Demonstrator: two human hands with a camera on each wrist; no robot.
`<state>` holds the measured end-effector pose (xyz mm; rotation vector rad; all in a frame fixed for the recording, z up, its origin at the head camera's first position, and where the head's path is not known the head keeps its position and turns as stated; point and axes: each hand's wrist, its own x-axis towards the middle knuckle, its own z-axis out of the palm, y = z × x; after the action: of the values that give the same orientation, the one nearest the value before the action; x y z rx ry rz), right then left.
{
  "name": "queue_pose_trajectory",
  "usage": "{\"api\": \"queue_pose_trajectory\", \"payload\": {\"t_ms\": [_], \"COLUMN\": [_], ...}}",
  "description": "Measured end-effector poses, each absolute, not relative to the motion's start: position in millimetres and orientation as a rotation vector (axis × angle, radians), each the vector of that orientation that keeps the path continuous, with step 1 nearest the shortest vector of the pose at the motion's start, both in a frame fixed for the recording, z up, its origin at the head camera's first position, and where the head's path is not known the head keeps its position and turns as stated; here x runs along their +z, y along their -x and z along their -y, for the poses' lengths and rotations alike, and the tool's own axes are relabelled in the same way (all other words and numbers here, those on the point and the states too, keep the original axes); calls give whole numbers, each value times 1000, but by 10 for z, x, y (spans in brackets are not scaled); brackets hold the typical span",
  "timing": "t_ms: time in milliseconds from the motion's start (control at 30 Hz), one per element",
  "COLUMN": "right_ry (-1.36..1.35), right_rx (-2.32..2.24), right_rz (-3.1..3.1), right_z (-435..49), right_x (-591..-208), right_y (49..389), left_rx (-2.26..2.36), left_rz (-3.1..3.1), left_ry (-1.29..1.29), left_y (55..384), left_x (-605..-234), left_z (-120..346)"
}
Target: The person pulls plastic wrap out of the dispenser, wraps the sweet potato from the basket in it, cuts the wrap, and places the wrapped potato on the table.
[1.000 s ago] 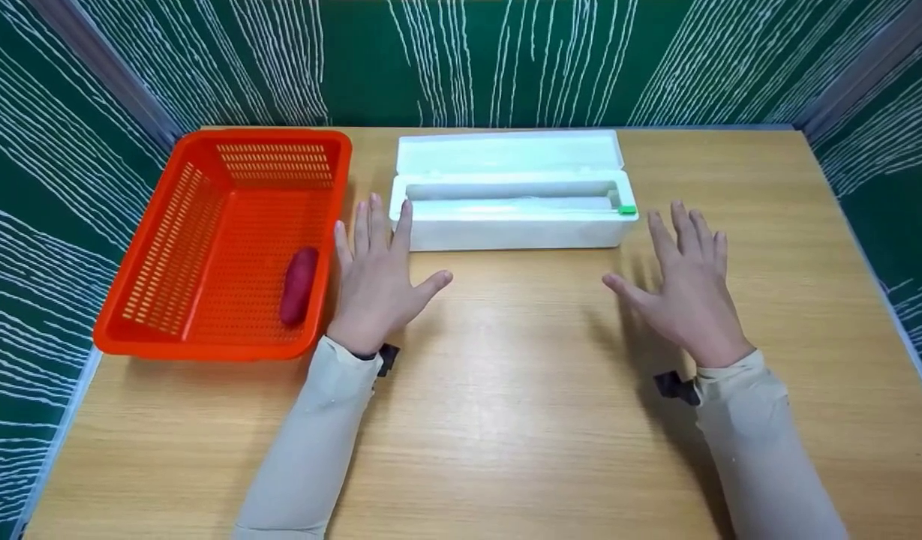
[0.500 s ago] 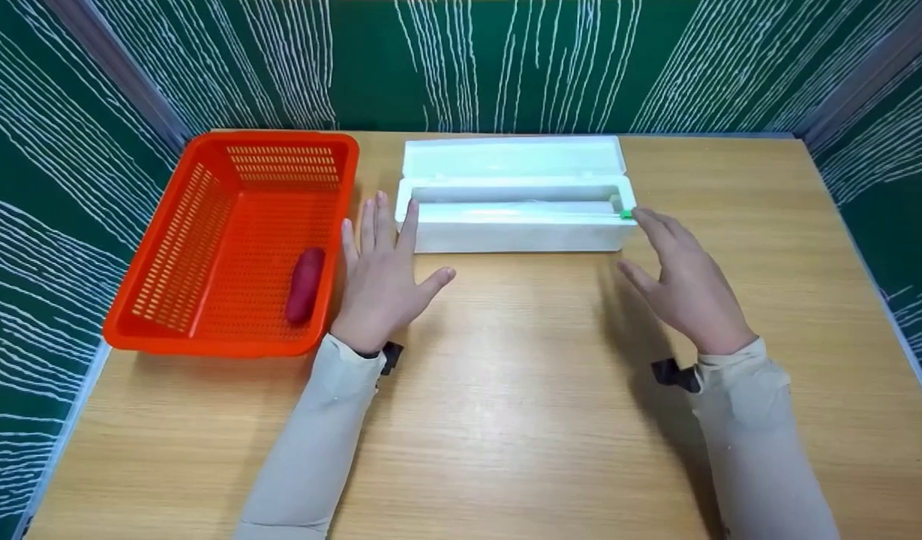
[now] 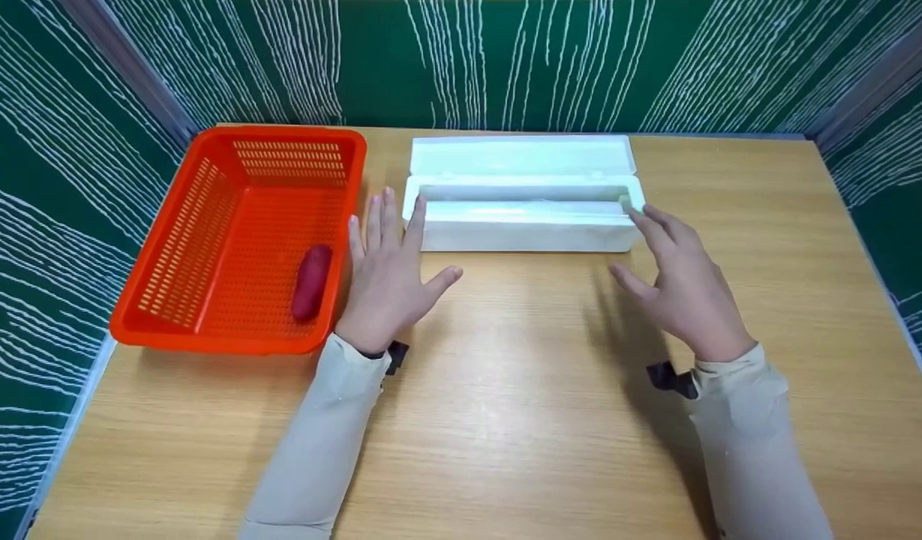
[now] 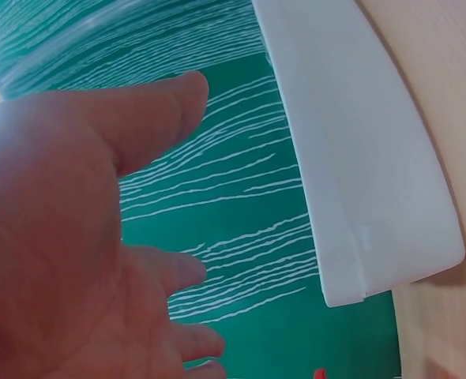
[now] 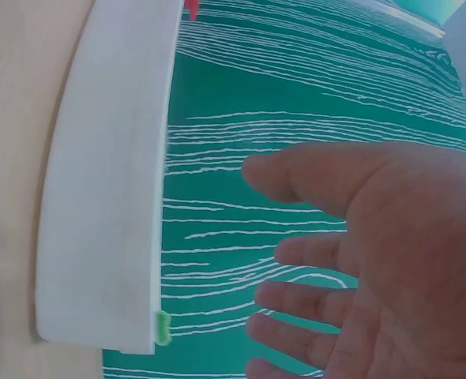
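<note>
A long white box (image 3: pixel 528 237) stands at the back of the table with its lid (image 3: pixel 522 156) tipped back; it looks like a cling film dispenser. Inside lies a pale roll (image 3: pixel 524 211). A small green piece (image 5: pixel 163 328) sits on the box's edge in the right wrist view; in the head view fingertips mostly hide it. My right hand (image 3: pixel 686 289) hovers by the box's right end, fingers extended and holding nothing. At the box's left end my left hand (image 3: pixel 389 289) is spread, palm down, holding nothing, between box and basket.
An orange plastic basket (image 3: pixel 228 346) stands on the left of the wooden table (image 3: pixel 521 420). A dark red, sweet-potato-like thing (image 3: pixel 311 283) lies inside it, along its right side. Green walls (image 3: pixel 385 67) with white lines enclose the back and sides.
My right hand has moved left and in toward the box's right end, its fingers coming closer together. The left hand stays spread in place. The whole head view has shifted slightly.
</note>
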<state>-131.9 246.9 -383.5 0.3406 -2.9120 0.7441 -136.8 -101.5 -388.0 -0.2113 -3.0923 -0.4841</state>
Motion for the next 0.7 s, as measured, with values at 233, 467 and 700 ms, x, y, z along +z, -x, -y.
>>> {"api": "queue_pose_trajectory", "payload": {"t_ms": [233,467,700], "right_ry": [-371,-404,-382], "right_rx": [758,760,764], "right_rz": [2855,2839,2867], "right_z": [-2489,-2465,-2460], "right_x": [-3830,-3785,-3756], "right_y": [1282,1225,1230], "left_rx": [-480,-488,-516], "left_rz": [3066,3069,3086], "left_ry": [278,298,301], "left_y": [1342,1335,1328], "left_x": [-3853,-3852,-3833], "left_z": [989,957,957]}}
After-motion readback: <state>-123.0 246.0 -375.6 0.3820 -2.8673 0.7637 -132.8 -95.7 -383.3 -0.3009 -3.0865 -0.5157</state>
